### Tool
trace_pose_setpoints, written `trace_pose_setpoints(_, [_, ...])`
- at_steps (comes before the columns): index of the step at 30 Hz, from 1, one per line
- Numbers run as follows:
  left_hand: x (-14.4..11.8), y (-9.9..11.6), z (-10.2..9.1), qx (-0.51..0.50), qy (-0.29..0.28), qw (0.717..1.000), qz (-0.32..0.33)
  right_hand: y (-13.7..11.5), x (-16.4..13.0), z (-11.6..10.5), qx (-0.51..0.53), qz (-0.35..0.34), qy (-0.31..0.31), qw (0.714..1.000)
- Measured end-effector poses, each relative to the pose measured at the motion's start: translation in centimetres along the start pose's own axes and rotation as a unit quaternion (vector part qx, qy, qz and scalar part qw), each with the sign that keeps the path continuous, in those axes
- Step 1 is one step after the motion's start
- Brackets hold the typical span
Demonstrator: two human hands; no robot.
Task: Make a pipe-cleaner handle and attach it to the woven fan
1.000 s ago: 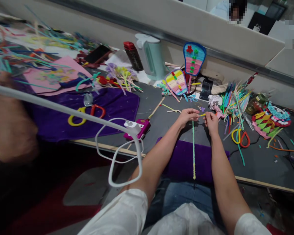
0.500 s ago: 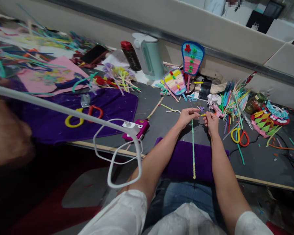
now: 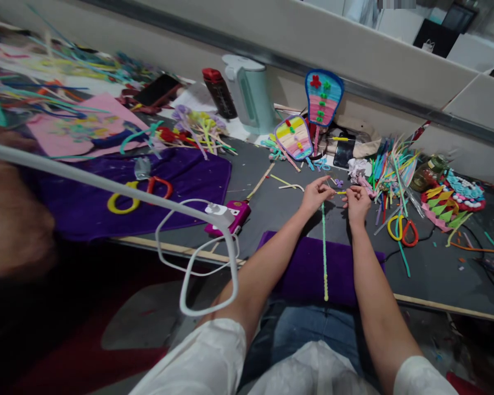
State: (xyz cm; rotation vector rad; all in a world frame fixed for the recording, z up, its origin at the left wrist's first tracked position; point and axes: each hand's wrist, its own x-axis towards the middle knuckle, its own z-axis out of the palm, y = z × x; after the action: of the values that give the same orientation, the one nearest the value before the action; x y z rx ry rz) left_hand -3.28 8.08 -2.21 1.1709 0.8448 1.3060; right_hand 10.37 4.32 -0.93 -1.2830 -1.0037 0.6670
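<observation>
Over the grey table my left hand point(image 3: 316, 197) is closed in a pinch, and my right hand point(image 3: 357, 203) pinches just to its right. A short yellow pipe cleaner point(image 3: 341, 192) spans the gap between my fingertips, an end in each hand. Below my left hand runs a long green pipe cleaner point(image 3: 324, 241) with a pale yellow lower end, reaching across a folded purple cloth point(image 3: 296, 269) toward my lap. Whether my left fingers also grip the green one is hidden. Small purple curled pieces point(image 3: 338, 182) lie just beyond my hands.
Yellow-and-red scissors point(image 3: 402, 230) and a pipe-cleaner heap point(image 3: 395, 170) lie right. Two fan-shaped pieces, one blue-edged point(image 3: 323, 99), stand behind, near a kettle point(image 3: 253, 96). A white cable point(image 3: 107, 184) crosses the left foreground near a magenta power strip point(image 3: 234, 216). Another person's blurred hand point(image 3: 16, 219) is far left.
My right hand has shifted slightly right, and its fingers have changed position on the yellow pipe cleaner. My left hand stays nearly in place. The green pipe cleaner hangs much as before.
</observation>
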Motion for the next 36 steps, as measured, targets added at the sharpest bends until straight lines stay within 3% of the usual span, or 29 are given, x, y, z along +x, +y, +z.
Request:
trace_pose_setpoints(7, [-0.3,-0.3,0.6,-0.007,0.046,0.999,0.012,0.2,0.1,0.3,0.046,0.036,0.032,0.998])
trace_pose_setpoints(23, [-0.8,0.1,0.9,-0.026,0.061,0.998,-0.013,0.9,0.4,0.1,0.096,0.066,0.026,0.993])
trace_pose_setpoints(32, [-0.9,0.5,1.0,-0.053,0.053,0.997,-0.034,0.5,0.3,0.2,0.100,0.067,0.026,0.992])
trace_pose_setpoints(36, [-1.1,0.7,0.9,-0.074,0.023,0.995,-0.059,0.6,0.1,0.6,0.096,0.064,0.013,0.993])
